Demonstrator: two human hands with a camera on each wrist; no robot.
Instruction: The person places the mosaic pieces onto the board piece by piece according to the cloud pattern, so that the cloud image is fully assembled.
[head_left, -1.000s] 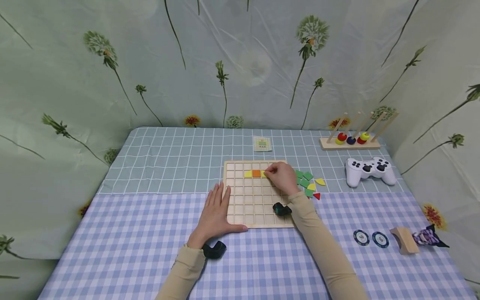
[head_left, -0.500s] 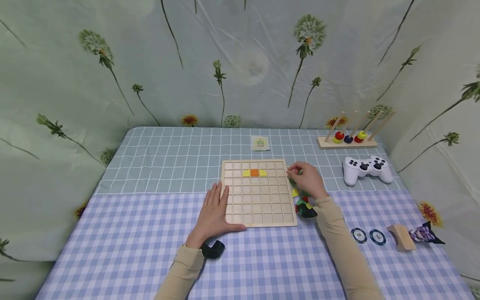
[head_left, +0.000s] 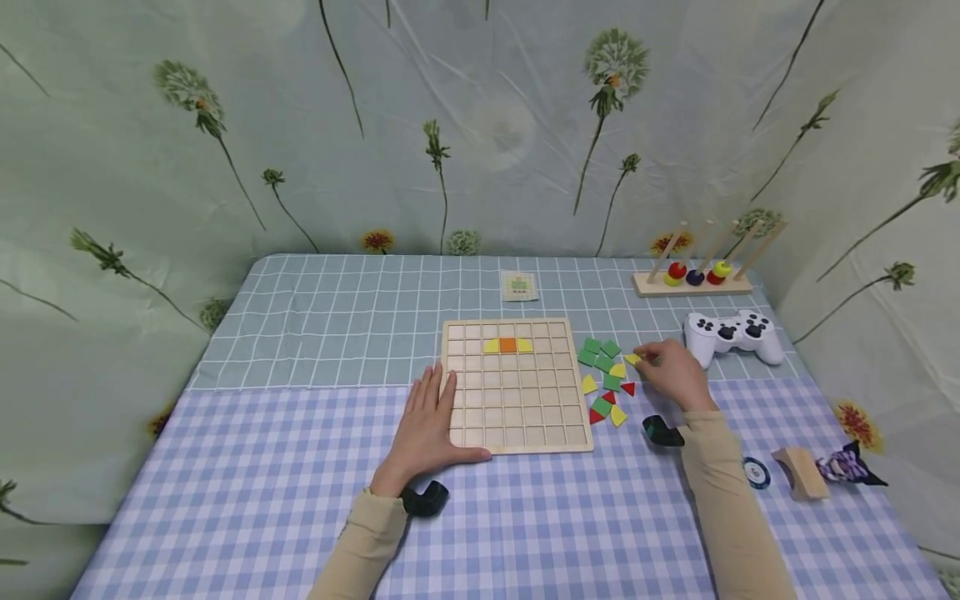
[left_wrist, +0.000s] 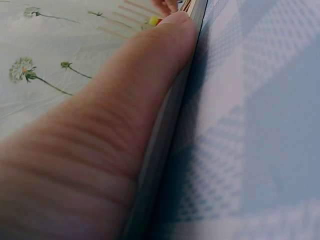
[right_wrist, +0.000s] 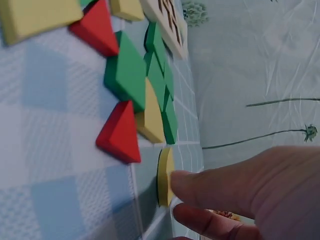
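My left hand [head_left: 426, 425] lies with straight fingers against the left edge of a wooden grid board [head_left: 517, 417], its thumb along the front edge. On the board, an orange square tile [head_left: 507, 345] sits between two yellow rounded tiles [head_left: 491, 346]. Right of the board, my right hand [head_left: 671, 375] has its thumb and finger at one end of a loose yellow tile [right_wrist: 166, 175], pinching it close over the cloth. Green square tiles [right_wrist: 125, 72], red triangle tiles [right_wrist: 119, 134] and other yellow tiles [head_left: 589, 384] lie loose between that hand and the board.
Behind the board lies a small pattern card [head_left: 519, 286]. A wooden peg stand with beads [head_left: 692, 287] and a white game controller [head_left: 732, 335] are at the back right. Nearer are a poker chip [head_left: 757, 472], a wooden arch block [head_left: 801, 473] and a purple wrapped item [head_left: 849, 467].
My right hand has left the yellow tile at the right of the orange one and moved right, past the loose tiles, to the outermost yellow tile. The left hand stays at the board.
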